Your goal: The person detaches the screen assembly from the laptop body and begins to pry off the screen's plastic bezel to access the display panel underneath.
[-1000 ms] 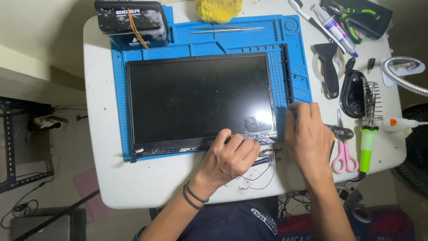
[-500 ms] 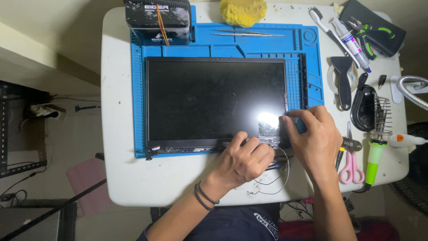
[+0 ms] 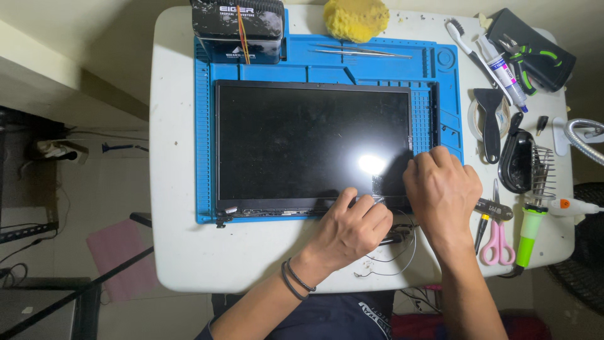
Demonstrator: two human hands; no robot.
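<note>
A dark laptop screen panel (image 3: pixel 302 145) lies flat on a blue work mat (image 3: pixel 204 126) on a white table (image 3: pixel 176 252). My left hand (image 3: pixel 349 230) rests at the panel's lower edge near the right corner, fingers curled onto the bezel strip. My right hand (image 3: pixel 440 189) presses on the panel's lower right corner, fingers bent over its edge. Thin loose wires (image 3: pixel 393 255) trail from under the hands onto the table. Whatever lies beneath the fingers is hidden.
A black pouch (image 3: pixel 238 28) and yellow sponge (image 3: pixel 357 17) sit at the back. Tweezers (image 3: pixel 358 52) lie on the mat. To the right are pens (image 3: pixel 500 66), a scraper (image 3: pixel 489 119), pink scissors (image 3: pixel 497 236), pliers (image 3: pixel 528 53) on a black case, a green-handled soldering iron (image 3: pixel 528 233).
The view has drifted, so the table sits further right and lower in frame. Both hands stay at the panel's lower right corner, with the left hand shifted slightly along the bottom edge.
</note>
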